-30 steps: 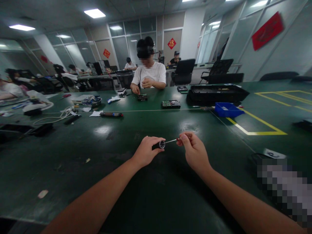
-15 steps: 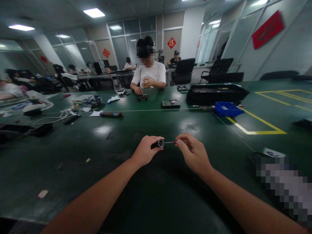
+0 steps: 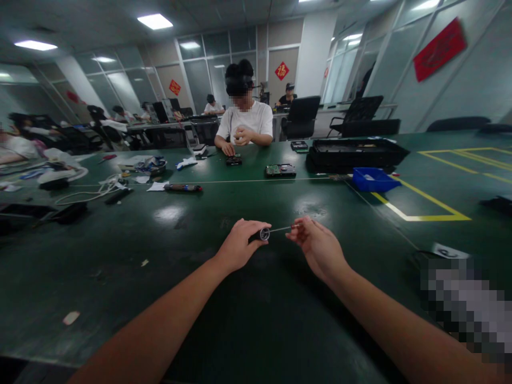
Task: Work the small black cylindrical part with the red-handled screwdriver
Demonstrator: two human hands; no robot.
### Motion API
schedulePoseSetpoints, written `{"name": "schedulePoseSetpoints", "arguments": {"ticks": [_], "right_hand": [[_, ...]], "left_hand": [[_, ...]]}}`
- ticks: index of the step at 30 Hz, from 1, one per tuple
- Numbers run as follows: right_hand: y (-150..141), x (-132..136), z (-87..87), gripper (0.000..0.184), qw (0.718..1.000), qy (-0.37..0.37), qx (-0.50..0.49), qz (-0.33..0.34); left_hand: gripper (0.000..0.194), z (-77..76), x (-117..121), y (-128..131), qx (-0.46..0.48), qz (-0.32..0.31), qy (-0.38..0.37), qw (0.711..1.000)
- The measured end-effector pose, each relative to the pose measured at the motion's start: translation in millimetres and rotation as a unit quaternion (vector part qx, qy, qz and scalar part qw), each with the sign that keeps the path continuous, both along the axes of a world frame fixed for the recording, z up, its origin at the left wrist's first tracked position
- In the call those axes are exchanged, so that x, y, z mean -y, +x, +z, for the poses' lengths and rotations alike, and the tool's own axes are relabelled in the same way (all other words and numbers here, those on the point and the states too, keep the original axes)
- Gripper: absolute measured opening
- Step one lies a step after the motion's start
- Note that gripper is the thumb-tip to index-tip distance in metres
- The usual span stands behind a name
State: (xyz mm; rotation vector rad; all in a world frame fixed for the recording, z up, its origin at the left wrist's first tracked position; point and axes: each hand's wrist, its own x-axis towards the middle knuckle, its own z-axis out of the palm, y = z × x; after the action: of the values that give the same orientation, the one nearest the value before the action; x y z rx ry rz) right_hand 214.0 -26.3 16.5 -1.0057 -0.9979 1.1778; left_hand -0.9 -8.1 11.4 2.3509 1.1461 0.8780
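Observation:
My left hand (image 3: 239, 246) is closed around a short black cylinder with a round silver end (image 3: 264, 233), held just above the green table (image 3: 200, 298). A thin metal rod (image 3: 280, 230) sticks out of that end toward the right. My right hand (image 3: 318, 246) pinches the far tip of the rod between thumb and fingers, the palm turned partly up. The two hands are a short span apart, level with each other, near the table's middle.
Across the table a person in a white shirt (image 3: 245, 122) handles small parts beside a circuit board (image 3: 280, 170). A blue bin (image 3: 374, 180), a long black tray (image 3: 356, 153), a dark tool (image 3: 183, 188) and cables (image 3: 96, 192) lie farther off. Yellow tape lines (image 3: 424, 213) mark the right side.
My right hand has turned over slightly, palm more upward, while keeping its pinch on the rod. The left hand and cylinder have stayed almost in place.

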Motion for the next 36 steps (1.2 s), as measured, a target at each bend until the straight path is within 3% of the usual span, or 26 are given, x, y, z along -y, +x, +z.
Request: {"name": "schedulePoseSetpoints", "arguments": {"ticks": [3, 7, 15, 22, 24, 29, 36], "right_hand": [[2.2, -5.8, -3.3, 0.032, 0.999, -0.019, 0.015, -0.025], [5.1, -7.3, -5.2, 0.032, 0.993, 0.021, 0.081, -0.081], [2.7, 4.7, 1.8, 0.036, 0.977, 0.100, 0.180, -0.056], [2.7, 5.5, 4.5, 0.036, 0.972, 0.094, 0.201, -0.074], [2.2, 9.0, 10.1, 0.035, 0.963, 0.097, 0.240, -0.077], [1.5, 20.9, 24.0, 0.032, 0.905, 0.111, 0.400, -0.095], [-2.4, 27.5, 24.6, 0.017, 0.890, 0.200, 0.408, -0.046]], "left_hand": [[0.037, -1.7, -1.1, -0.1, -0.040, -0.011, -0.010, 0.999], [0.039, -5.8, -2.6, -0.4, -0.033, 0.007, -0.023, 0.999], [0.039, -4.7, -1.1, -0.1, -0.002, 0.018, -0.025, 1.000], [0.040, -5.7, -1.2, -0.5, 0.009, 0.021, -0.026, 0.999], [0.040, -5.0, -0.8, -0.5, 0.006, 0.020, -0.027, 0.999], [0.039, -3.7, 0.3, -0.6, 0.013, 0.019, -0.025, 0.999], [0.039, -4.3, 0.6, -0.4, 0.007, 0.022, -0.026, 0.999]]}}
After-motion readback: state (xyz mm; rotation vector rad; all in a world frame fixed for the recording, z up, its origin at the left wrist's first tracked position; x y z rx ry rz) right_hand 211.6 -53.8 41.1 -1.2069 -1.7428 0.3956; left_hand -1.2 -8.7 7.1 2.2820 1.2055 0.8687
